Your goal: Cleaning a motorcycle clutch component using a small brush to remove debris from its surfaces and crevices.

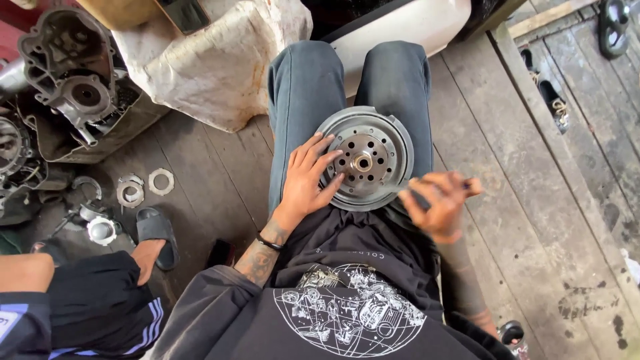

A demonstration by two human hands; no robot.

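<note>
At frame centre, the left hand (308,179) lies spread on a round metal disc (365,158) while the right hand (439,200) pinches a dark tool (421,200)

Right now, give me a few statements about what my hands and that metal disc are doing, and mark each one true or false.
1. The left hand rests on the round metal disc. True.
2. The disc lies on the wooden floor. False: it sits on the person's lap.
3. The right hand holds a dark slim tool. True.
4. The loose metal rings lie on the disc. False: they lie on the floor beside a sandalled foot.
</note>
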